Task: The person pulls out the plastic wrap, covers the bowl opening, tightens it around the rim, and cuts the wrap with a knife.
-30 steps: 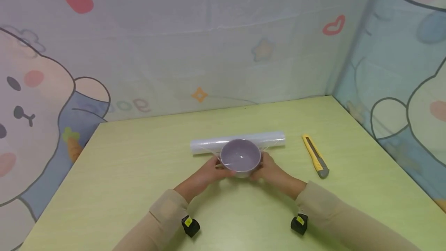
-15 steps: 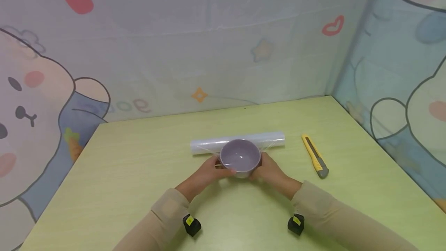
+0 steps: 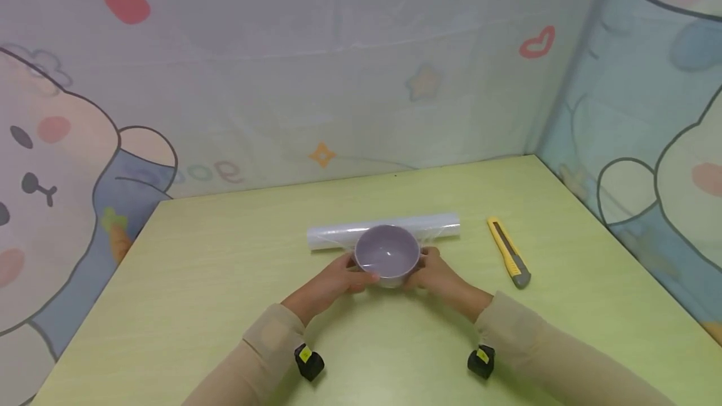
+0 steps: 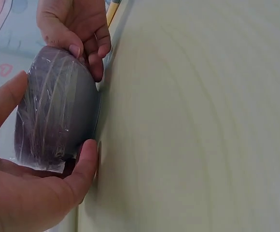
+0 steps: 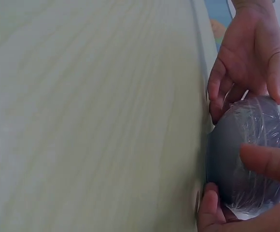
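As the purple bowl (image 3: pixel 387 252) stays put at the head view's lower centre, the left hand (image 3: pixel 340 279) and right hand (image 3: pixel 439 277) keep gripping its sides, apparently still smoothing the plastic film (image 4: pixel 53 106).

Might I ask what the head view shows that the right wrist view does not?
Only the head view shows the yellow cutter, the sleeves, the roll at full length and the inside of the purple bowl. Only the right wrist view shows the palm side of the left hand and creases in the clear wrap on the bowl's outer wall. Both show the bowl, left hand, right hand and tabletop.
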Motion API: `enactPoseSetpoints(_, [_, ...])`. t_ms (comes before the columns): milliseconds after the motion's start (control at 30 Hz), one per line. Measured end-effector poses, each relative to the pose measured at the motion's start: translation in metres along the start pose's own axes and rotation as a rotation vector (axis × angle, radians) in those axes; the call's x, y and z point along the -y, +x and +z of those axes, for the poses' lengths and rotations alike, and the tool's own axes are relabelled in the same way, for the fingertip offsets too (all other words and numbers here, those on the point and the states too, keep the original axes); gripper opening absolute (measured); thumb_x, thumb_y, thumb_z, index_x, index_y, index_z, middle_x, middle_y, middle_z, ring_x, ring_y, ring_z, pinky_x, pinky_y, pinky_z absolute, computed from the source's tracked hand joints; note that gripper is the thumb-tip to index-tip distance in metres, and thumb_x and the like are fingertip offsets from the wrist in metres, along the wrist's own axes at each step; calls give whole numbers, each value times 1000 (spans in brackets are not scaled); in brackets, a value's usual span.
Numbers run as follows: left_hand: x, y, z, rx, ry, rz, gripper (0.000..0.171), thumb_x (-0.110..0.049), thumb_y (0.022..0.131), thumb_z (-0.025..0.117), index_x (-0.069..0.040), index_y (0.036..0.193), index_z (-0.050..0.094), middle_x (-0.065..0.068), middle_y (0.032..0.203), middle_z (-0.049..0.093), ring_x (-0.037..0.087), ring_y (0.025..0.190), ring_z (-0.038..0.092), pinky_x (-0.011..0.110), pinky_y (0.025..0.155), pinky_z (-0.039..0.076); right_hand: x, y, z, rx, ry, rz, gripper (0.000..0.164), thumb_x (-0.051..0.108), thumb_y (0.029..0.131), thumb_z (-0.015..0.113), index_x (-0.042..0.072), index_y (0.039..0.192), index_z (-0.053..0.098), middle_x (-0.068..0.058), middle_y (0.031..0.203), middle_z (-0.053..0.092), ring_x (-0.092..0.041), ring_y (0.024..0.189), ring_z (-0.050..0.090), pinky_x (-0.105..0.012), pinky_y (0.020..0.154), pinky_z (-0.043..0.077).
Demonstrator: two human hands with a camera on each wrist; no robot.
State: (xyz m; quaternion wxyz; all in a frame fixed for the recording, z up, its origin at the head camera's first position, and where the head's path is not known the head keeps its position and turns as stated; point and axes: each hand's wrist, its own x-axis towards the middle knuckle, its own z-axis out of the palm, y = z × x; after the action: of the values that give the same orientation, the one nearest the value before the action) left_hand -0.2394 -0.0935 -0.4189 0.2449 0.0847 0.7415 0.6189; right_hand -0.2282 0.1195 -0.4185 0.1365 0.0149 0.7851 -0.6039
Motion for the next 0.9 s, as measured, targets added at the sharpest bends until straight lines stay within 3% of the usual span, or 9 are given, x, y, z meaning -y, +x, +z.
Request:
enactPoseSetpoints(100, [-1, 1, 0, 23, -3, -11, 71, -22, 81, 69, -7, 140, 33, 13, 141, 40, 30, 126, 43, 42, 98, 42, 1, -1, -2, -43, -6, 58, 92, -3, 62, 70, -11, 134, 12, -34, 131, 42, -41, 116, 48, -42, 93, 45])
enactPoseSetpoints(267, [-1, 0, -2, 53, 9, -5, 71, -24, 83, 68, -8, 141, 32, 12, 141, 40, 30, 125, 43, 42, 98, 41, 1, -5, -5, -44, 51, 58, 90, -4, 67, 65, -10, 136, 8, -32, 136, 37, -41, 120, 46, -39, 88, 45])
enactPoseSetpoints(500, [0, -2, -6, 102, 61, 57, 63, -26, 84, 67, -10, 138, 38, 10, 132, 49, 24, 117, 48, 38, 96, 42, 2, -11, 0, -35, -20, -25, 70, -5, 66, 60, -14, 130, 32, -33, 130, 45, -35, 114, 52, -32, 80, 48])
enactPoseSetpoints(767, [1, -3, -9, 70, 100, 42, 62, -30, 82, 69, -10, 134, 43, 8, 127, 52, 22, 115, 48, 35, 92, 42, 2, -4, 0, -93, -127, -43, 66, -5, 64, 60, -14, 126, 40, -26, 113, 60, -25, 98, 59, -27, 75, 46])
enactPoseSetpoints(900, [0, -4, -5, 29, 101, 22, 62, -29, 81, 69, -7, 134, 44, 10, 125, 54, 20, 109, 52, 34, 90, 44, 0, 0, -9, -41, -147, -37, 66, -2, 68, 58, -13, 129, 38, -24, 114, 60, -20, 89, 57, -26, 69, 46])
